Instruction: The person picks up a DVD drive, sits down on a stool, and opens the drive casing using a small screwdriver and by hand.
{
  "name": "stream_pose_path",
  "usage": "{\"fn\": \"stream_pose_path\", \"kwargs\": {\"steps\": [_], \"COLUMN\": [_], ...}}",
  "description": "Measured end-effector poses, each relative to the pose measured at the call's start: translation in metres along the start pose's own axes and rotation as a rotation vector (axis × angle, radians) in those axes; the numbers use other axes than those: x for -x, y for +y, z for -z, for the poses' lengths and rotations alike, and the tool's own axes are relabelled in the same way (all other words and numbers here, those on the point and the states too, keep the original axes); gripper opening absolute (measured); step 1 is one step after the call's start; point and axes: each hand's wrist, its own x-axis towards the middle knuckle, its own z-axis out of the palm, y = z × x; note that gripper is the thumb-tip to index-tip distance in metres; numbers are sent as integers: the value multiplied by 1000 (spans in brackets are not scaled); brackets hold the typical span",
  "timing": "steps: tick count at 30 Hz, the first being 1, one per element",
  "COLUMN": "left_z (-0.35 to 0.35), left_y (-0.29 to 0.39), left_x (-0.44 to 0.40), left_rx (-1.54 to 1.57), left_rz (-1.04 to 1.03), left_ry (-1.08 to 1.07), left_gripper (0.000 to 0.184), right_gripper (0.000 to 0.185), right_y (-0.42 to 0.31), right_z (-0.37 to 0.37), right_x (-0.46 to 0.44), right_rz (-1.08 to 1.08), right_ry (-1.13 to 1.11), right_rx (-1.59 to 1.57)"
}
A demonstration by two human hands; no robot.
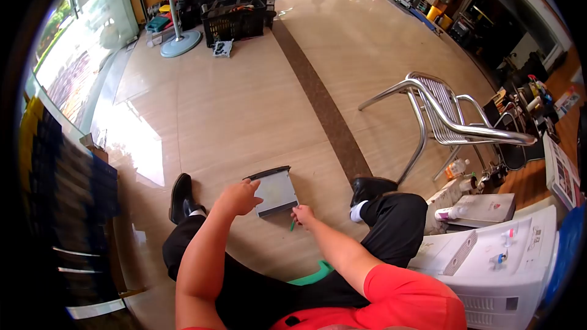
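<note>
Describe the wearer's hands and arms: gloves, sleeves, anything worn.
Left hand and right hand: no gloves. No watch, band or cable visible on either forearm. Right sleeve: short, plain red, ending above the elbow. Left sleeve: can't make it out at the frame edge. Rings: too small to tell.
</note>
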Motion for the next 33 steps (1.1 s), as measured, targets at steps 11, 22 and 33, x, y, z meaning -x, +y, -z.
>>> {"fn": "stream_pose_path", "kwargs": {"steps": [11,22,33], "left_z": [0,-14,-13], "left_y": [3,-5,-2], "left_x": [-1,-6,-8], "left_rx": [29,18,-13], "left_rz": [7,-11,29], "left_ry": [-15,30,-36], "left_gripper": [56,55,56], "right_gripper": [11,11,10], "right_y": [1,1,-2], "right_z": [0,2,1], "right_x": [-5,-3,1], "right_rz": [0,-23,29], "right_ry": [48,17,45], "right_rx": [-13,-102,20]}}
